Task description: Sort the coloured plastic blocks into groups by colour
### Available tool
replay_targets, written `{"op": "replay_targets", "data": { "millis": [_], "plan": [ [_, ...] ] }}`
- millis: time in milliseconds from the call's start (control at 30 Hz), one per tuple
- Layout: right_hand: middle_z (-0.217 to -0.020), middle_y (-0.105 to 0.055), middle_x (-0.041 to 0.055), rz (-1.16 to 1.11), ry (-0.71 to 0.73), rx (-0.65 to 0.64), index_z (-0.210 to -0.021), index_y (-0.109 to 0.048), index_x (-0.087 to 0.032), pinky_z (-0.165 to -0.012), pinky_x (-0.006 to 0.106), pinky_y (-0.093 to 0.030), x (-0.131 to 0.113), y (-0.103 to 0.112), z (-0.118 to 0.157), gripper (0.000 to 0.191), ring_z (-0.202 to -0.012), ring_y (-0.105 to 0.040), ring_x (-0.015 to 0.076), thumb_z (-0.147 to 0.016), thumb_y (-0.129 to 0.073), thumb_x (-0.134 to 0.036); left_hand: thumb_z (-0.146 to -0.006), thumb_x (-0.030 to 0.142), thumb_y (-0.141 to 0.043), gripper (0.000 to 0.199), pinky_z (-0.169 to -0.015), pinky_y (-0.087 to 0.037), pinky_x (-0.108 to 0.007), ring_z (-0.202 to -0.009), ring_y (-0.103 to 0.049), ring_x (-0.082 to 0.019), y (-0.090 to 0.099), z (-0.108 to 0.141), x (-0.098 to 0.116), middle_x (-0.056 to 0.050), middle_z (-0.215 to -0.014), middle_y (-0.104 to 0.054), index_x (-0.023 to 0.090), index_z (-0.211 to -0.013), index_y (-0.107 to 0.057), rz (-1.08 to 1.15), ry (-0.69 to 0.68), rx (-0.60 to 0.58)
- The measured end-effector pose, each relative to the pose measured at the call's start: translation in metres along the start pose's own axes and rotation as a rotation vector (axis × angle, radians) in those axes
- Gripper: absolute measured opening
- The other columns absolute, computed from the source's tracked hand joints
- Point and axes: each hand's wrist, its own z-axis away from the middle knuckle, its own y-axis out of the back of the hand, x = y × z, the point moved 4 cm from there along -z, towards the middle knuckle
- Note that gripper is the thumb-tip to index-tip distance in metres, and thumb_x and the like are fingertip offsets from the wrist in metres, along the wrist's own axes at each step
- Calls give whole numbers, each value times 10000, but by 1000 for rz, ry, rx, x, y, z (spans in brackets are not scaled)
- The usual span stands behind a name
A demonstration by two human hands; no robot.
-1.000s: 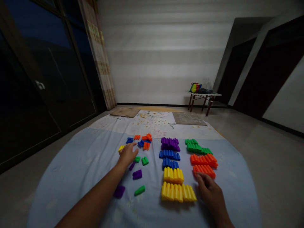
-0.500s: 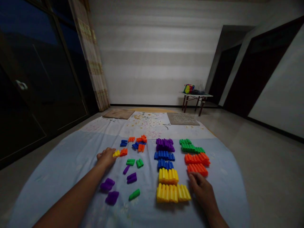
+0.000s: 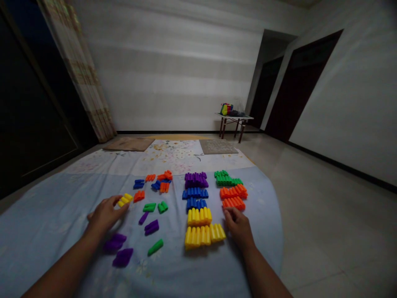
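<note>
My left hand (image 3: 107, 213) pinches a small group of yellow plastic tube blocks (image 3: 125, 200) between thumb and fingers, lifted toward the left side of the table. Just right of it lie orange blocks (image 3: 139, 196). My right hand (image 3: 238, 227) has its fingers curled together, fingertips at the near edge of the front orange row (image 3: 234, 203); whether something is between them is hidden. Beside that hand, to the left, are joined yellow rows (image 3: 198, 236). Behind these come blue rows (image 3: 195, 193) and a purple stack (image 3: 196, 180). Green blocks (image 3: 228, 179) sit behind the orange rows.
Loose green blocks (image 3: 155, 247), purple blocks (image 3: 123, 257) and blue blocks (image 3: 138, 184) are scattered on the left of the cloth-covered table (image 3: 173, 273). Two flat boards (image 3: 218, 146) lie at the far edge. A small side table (image 3: 235, 117) with bags stands by the wall.
My left hand has drawn back toward me, bringing the yellow blocks away from the orange ones. The view has swung right. My right hand stays by the front orange row.
</note>
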Motion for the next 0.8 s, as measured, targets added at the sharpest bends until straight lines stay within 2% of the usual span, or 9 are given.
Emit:
{"op": "replay_targets", "data": {
  "millis": [67, 167, 300, 400, 467, 567, 800],
  "plan": [
    [-641, -656, 36, -8, 2, 18, -837, -677, -158, -562, 241, -428, 0, 1, 0, 405, -571, -567, 156, -793, -469, -503, -724, 510, -490, 513, -866, -431, -404, -1018, -553, -256, 3, 17, 22, -99, -1111, -596, 176, -1107, -560, 90, -82, 2],
    [-632, -653, 37, -9, 4, 35, -842, -682, -149, -556, 240, -427, -1, 2, 0, 420, -562, -560, 153, -787, -470, -508, -678, 508, -559, 547, -904, -426, -346, -1030, -550, -232, 4, 51, 67, -71, -1118, -586, 178, -1115, -560, 211, -273, -38],
    [-610, -639, 23, 12, 18, 34, -833, -678, -150, -543, 232, -414, -2, 2, 1, 428, -544, -545, 140, -788, -465, -519, -689, 476, -590, 464, -918, -418, -376, -1037, -538, -233, -1, 103, 125, -60, -1076, -604, 209, -1069, -587, 297, -473, -178],
    [-620, -637, 25, 15, 25, 23, -840, -670, -149, -542, 233, -411, -3, 2, 2, 418, -547, -543, 142, -795, -459, -507, -717, 420, -604, 414, -974, -362, -412, -1096, -498, -232, -7, 136, 156, -57, -1123, -589, 246, -1091, -573, 320, -638, -236],
    [-627, -638, 26, 14, 24, 15, -848, -666, -148, -544, 235, -412, -4, 2, 2, 410, -549, -544, 143, -800, -453, -496, -714, 384, -624, 420, -978, -348, -417, -1105, -487, -231, -13, 149, 169, -58, -1136, -578, 251, -1107, -558, 308, -708, -273],
    [-627, -642, 27, 21, 29, 12, -843, -667, -150, -544, 235, -416, -5, 2, 2, 407, -554, -547, 144, -798, -452, -493, -695, 331, -653, 432, -961, -344, -417, -1094, -484, -232, -21, 155, 181, -54, -1127, -571, 249, -1107, -549, 264, -753, -316],
    [-640, -656, 43, 13, 12, 5, -849, -669, -149, -554, 247, -429, -3, 1, 1, 441, -570, -567, 159, -788, -451, -528, -674, 339, -676, 475, -924, -328, -417, -1047, -488, -236, -19, 155, 189, -37, -1087, -565, 277, -1125, -541, 195, -741, -394]
  ]
}}
